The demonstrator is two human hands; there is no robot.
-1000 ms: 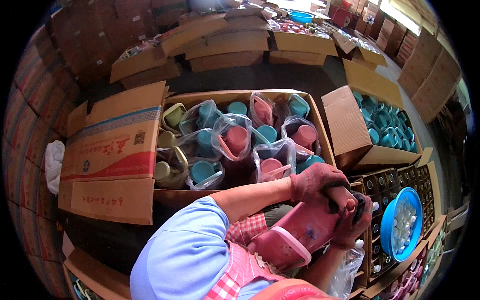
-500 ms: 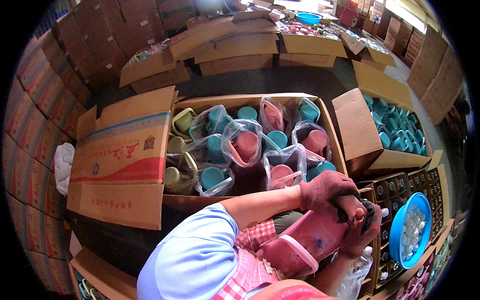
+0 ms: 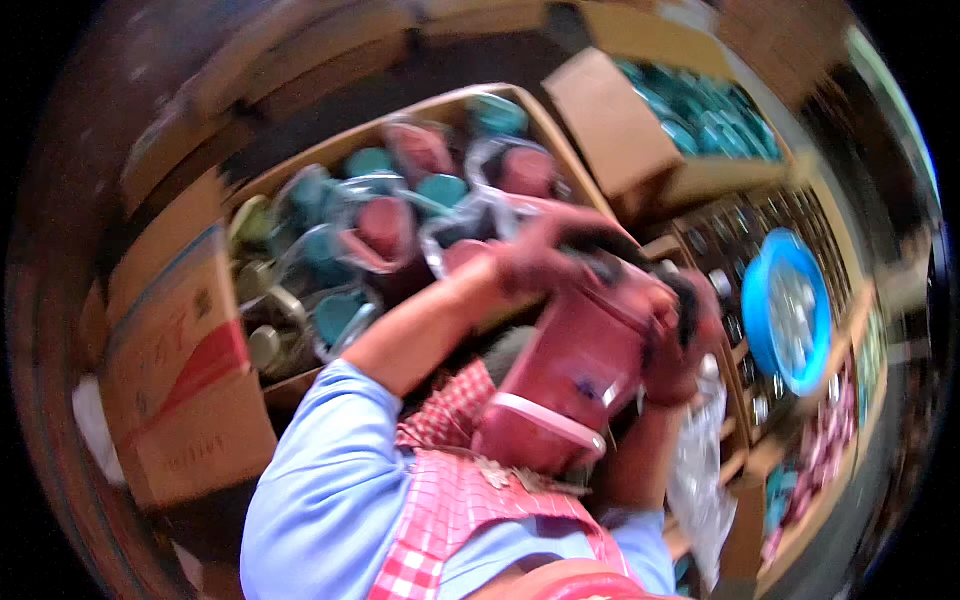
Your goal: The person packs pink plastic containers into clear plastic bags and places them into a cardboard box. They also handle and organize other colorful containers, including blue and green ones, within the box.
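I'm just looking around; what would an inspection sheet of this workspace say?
Surface: dark floor shows beyond the big open box.
Job's things: pink jug, held; bagged jugs in that box.
Clutter: clear plastic bag; blue basin holding small pale pieces, blurred.
Hands: left hand and right hand, both gloved, hold the pink jug's far end.
Cables: nothing seen.
Surroundings: box of teal jugs at right; background blurred.

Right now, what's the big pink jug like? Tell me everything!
The pink jug looks like plastic, with a paler curved handle and a dark blue mark on its side. It slants, near end by the checked apron, far end gripped by the gloved left hand and right hand. Blur hides finer details.
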